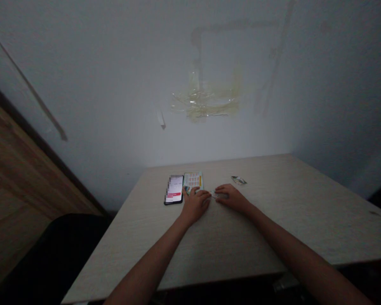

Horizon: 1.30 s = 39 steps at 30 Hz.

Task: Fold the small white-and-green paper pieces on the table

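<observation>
Both my hands rest on a pale table (273, 220) with their fingertips nearly meeting. My left hand (195, 204) has its fingers curled, and its index finger touches the lower edge of a colourful printed card (193, 180). My right hand (231, 197) is also curled, pinching a small pale object (214, 194) that lies between the two hands; it is too small to name. A phone (174, 189) with a lit screen lies flat just left of the card.
A small torn wrapper (239, 180) lies behind my right hand. A white wall with tape residue (206, 103) rises behind the table. A dark chair (51, 250) stands at the lower left, beside a wooden panel (15, 169).
</observation>
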Tool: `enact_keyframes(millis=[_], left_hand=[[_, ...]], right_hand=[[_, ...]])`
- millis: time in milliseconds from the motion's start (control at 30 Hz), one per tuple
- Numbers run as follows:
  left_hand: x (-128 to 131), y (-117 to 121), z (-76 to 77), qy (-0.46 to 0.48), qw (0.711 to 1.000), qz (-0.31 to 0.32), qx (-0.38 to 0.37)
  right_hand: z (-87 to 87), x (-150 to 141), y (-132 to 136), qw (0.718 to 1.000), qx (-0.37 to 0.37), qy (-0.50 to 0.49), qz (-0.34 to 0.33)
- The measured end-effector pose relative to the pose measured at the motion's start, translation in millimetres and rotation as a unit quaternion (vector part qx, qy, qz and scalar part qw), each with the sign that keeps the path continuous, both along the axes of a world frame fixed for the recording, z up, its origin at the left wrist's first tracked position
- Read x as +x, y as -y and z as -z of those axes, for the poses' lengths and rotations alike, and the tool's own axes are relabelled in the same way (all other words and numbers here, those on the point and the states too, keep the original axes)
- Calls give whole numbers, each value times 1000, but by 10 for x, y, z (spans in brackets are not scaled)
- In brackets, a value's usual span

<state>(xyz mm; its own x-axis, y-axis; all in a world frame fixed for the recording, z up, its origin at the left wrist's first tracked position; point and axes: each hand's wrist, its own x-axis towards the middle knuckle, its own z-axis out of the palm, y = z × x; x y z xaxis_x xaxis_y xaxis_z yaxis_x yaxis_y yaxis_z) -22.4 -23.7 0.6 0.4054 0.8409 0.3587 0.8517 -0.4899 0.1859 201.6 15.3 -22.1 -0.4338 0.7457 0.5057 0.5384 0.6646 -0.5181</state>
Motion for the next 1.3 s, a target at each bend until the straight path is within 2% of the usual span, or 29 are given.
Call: enact_keyframes(millis=[267,467,733,933,1100,1300], left_hand=[[85,-51,-122,-23,999,6,-21],[195,-130,-206,-25,999,2,-42],[340,-137,-143,3,999,-37,-26],[381,-109,-74,57,996,-60,-20],[398,-84,-73,120,989,-76,-40],[416,-87,-66,146,983,-84,-69]], right_hand=[[37,33,-37,1000,0,-18,-14],[-10,46,-22,1000,-20,-11,-5],[-62,56,-34,999,-16,18,21],[-37,65,-42,997,-30,-29,64],[-25,27,-38,986,-82,-86,117],[-59,-13,-95,974,-166,-139,64]])
